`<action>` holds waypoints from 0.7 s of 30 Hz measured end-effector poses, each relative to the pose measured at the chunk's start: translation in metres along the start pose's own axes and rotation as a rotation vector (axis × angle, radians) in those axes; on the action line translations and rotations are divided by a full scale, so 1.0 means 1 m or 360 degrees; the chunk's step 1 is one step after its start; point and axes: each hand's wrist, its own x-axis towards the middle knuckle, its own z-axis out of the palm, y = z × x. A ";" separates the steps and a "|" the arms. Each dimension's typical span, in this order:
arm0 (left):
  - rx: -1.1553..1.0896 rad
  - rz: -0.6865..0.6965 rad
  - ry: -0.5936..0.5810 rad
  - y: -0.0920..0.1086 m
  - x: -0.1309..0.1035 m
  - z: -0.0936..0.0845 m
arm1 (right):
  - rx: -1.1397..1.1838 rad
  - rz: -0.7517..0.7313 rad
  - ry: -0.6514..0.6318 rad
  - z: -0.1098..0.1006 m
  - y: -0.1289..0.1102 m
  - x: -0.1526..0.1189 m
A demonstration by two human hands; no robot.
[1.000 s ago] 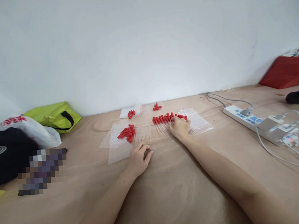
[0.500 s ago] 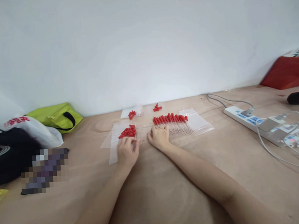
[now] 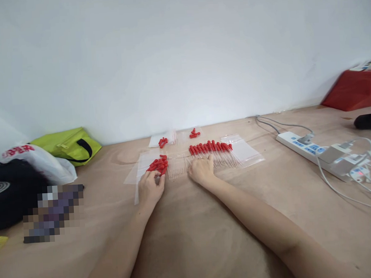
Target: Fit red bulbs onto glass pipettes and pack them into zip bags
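My left hand [image 3: 151, 188] reaches into a heap of red rubber bulbs [image 3: 157, 162] lying on a clear plastic bag [image 3: 137, 189]. Its thumb and fingers close on a red bulb at the near edge. Thin glass tubes [image 3: 176, 167] lie side by side between my hands. My right hand [image 3: 202, 169] is curled closed just right of them, a slender glass tube seemingly at its fingertips, partly hidden. Beyond and right of it lies a row of droppers [image 3: 222, 155], glass tubes with red bulbs on their far ends.
Two small groups of red bulbs, left [image 3: 163, 142] and right [image 3: 194, 133], lie near the wall. A zip bag [image 3: 248, 150] extends right of the droppers. A power strip [image 3: 301, 147] with cables stands right; a lime-green bag [image 3: 66, 146] and a black bag [image 3: 14, 197] sit left.
My right hand has shifted slightly right, away from the loose glass tubes. My left hand has moved a little left, and its fingers now close at the bulb heap.
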 end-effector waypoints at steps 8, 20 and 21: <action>-0.0306 0.0426 -0.0111 0.034 -0.012 -0.014 | -0.0087 -0.0194 0.0078 -0.004 0.019 -0.031; -0.0495 0.0443 -0.0477 0.057 -0.023 -0.010 | 0.0262 -0.0592 0.0106 -0.009 0.074 -0.057; -0.0522 0.0427 -0.0498 0.058 -0.023 -0.008 | 0.0333 -0.0586 0.0098 -0.009 0.073 -0.056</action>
